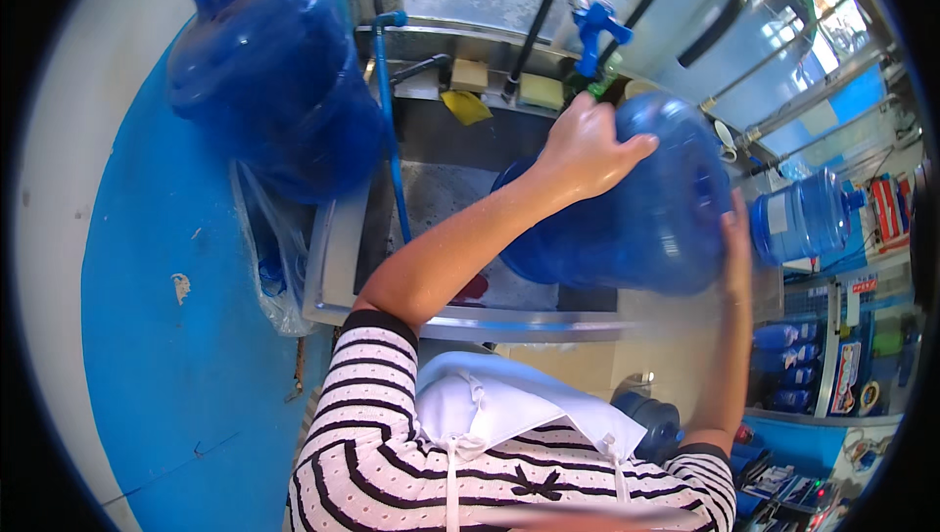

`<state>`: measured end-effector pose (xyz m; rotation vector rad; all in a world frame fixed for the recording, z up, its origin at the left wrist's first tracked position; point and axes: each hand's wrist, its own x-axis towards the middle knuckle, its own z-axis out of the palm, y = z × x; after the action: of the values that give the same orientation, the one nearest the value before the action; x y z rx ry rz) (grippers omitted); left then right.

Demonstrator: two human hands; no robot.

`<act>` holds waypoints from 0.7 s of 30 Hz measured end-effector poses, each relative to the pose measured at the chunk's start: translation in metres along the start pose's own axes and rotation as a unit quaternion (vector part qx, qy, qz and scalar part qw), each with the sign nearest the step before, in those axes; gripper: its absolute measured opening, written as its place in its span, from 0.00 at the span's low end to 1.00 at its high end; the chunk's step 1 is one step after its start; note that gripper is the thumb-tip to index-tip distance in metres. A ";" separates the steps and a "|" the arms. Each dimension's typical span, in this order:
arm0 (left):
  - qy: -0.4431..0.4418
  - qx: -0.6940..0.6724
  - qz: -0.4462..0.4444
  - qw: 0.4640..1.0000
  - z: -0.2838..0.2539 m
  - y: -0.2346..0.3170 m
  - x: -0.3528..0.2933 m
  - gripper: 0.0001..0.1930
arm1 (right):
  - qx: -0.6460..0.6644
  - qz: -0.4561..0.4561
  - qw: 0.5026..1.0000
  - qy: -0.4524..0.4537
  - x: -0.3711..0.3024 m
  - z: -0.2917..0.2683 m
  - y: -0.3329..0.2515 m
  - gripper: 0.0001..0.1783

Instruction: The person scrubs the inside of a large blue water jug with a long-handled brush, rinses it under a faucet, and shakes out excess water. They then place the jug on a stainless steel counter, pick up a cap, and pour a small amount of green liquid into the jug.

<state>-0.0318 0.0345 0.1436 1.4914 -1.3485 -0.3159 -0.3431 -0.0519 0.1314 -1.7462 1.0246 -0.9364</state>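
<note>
Steel sink (470,323) below me, beside a blue-painted surface (137,238) on the left; shelves (832,336) off to the right. Large blue water bottle (627,238) lies on its side over the basin's right part, its far end reaching past the rim toward my right hand (734,238).

Left hand (592,145) on the bottle's upper side: thumb stretched out to the right, fingers curled (whether around anything, I cannot tell; something green (605,75) shows just past them). Right hand braced along the right end, fingers pointing up and away from me, blurred; how far they are opened I cannot tell. Probably held from two sides because so round a body would roll, and over the sink so that drips fall there.

Long axis runs roughly left to right, slightly slanted. Right end looks like the base, so the mouth likely points left into the basin; my forearm (470,229) covers part of that end, and no neck shows.

Second large bottle (284,72) at the left, neck toward the upper left. Sponges (470,75) and yellow cloth (466,107) along the back ledge, presumably for easy reach. Blue hose (389,140) hangs into the basin.
</note>
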 end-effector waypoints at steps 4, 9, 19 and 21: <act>-0.032 -0.063 0.107 0.992 0.026 0.064 0.035 0.28 | 0.033 0.004 0.999 0.008 0.020 -0.103 -0.050 0.37; -0.049 -0.047 0.116 0.991 0.082 0.087 0.054 0.22 | 0.036 0.050 0.998 0.015 0.042 -0.151 -0.037 0.34; 0.167 0.153 0.313 0.922 -0.010 0.026 0.093 0.16 | 0.140 0.175 0.974 0.022 0.066 -0.286 0.099 0.27; 0.055 0.345 0.176 0.920 -0.001 0.020 0.107 0.13 | 0.145 0.138 0.980 -0.008 0.076 -0.311 0.127 0.24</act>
<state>-0.0073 -0.0513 0.2060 1.7403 -1.6931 0.5251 -0.6242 -0.2517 0.1280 -1.3296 1.0323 -0.8460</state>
